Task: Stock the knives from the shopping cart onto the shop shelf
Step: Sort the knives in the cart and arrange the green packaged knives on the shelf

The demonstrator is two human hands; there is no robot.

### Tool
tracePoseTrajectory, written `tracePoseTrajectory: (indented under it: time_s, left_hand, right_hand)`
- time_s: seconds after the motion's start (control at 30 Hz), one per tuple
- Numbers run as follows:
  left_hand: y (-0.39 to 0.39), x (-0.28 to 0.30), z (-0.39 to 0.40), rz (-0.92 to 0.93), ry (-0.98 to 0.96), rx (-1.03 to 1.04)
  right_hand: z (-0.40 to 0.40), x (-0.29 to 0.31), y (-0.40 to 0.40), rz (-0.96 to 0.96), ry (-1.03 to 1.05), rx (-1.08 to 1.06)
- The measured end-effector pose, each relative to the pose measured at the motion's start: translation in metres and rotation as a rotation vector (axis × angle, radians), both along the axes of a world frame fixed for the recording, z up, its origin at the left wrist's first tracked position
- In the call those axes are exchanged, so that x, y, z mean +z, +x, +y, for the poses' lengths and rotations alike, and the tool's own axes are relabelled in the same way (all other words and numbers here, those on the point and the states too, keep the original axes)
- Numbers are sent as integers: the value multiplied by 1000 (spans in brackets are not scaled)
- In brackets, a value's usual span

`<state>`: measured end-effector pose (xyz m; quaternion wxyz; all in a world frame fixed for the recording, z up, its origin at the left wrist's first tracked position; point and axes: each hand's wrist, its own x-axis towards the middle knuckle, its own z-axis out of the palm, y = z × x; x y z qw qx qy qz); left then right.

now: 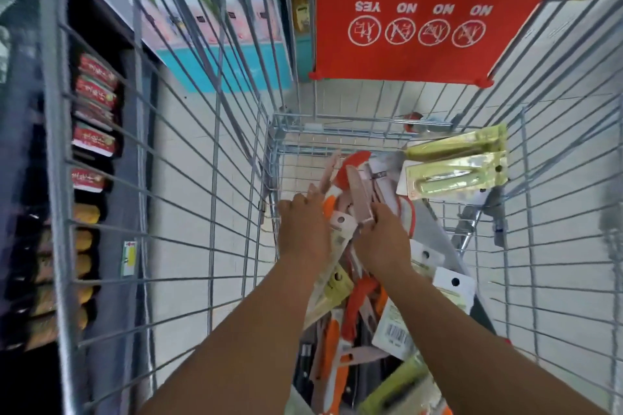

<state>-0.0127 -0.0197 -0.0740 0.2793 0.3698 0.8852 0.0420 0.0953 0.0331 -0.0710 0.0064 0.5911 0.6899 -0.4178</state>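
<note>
- where the fingers meet the pile, the right hand (381, 239) has its fingers curled around the lower end of a pale pinkish knife (359, 194), whose blade sticks up and away from the hand.
- the left hand (301, 229) lies just beside it, fingers together and bent over the top of the packaged knives (340, 296); whether they actually grip one i cannot tell, since the fingertips are hidden behind the hand.
- both forearms reach down into the shopping cart (215, 178) from the bottom of the view, close together, the hands almost touching.
- the knives sit loose in a heap along the cart's floor: orange handles, pale pink blades, white hang cards with punched holes, one card showing a barcode.
- two yellow-green blister packs (455, 165) lean against the far right corner of the cart, each with a green-handled knife under clear plastic, one above the other.
- a red flap (414, 10) hangs on the cart's far end, printed upside down with "yes" and three "no" signs over round icons.
- through the left wire wall a dark shop shelf (101, 131) shows rows of red packets above and yellow-brown packets below, blurred.
- pale tiled floor (188, 152) shows beneath and beside the cart.
</note>
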Motion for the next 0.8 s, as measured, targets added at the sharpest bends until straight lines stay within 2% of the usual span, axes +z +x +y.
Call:
tracePoseTrajectory:
  time_s: [0.17,0.33,0.43,0.63,0.8]
  left_hand:
    - [13,8,-4,-12,-17,-46]
    - [7,10,2,-18,-107,-76]
    - [0,9,2,7,-122,-118]
    - [1,10,1,58,-89,-59]
    - [8,10,-3,-18,-84,15]
  right_hand:
    - [-5,-4,5,-73,-111,-80]
    - [-5,-3,10,-102,-117,-86]
    - [0,-4,13,-102,-105,-160]
    - [4,-7,20,-128,-141,-163]
    - [3,-7,23,-141,-152,-158]
